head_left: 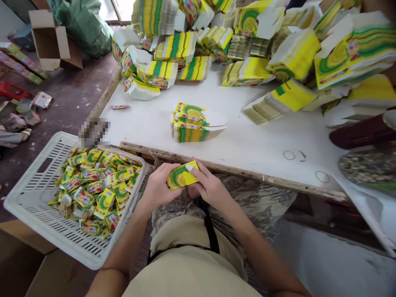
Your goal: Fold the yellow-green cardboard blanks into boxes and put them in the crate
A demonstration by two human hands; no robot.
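A small yellow and green cardboard box (pixel 178 177) is held between my two hands, over my lap and just off the table's front edge. My left hand (pixel 161 183) is closed around its left end. On the right end, my right hand (pixel 210 185) grips with fingers and thumb near a white flap. A stack of flat folded cartons (pixel 193 131) in the same print stands on the table just beyond my hands. To my left, a white plastic basket (pixel 34 206) holds many small packed boxes (pixel 93 187) of the same colours.
Bundles of flat cartons (pixel 176 47) line the back of the white table (pixel 148 119). Rubber bands (pixel 289 155) lie at the right, near a dark red cylinder (pixel 361 132) and a container of pebbles (pixel 368 169). An open cardboard box (pixel 51 41) sits on the floor.
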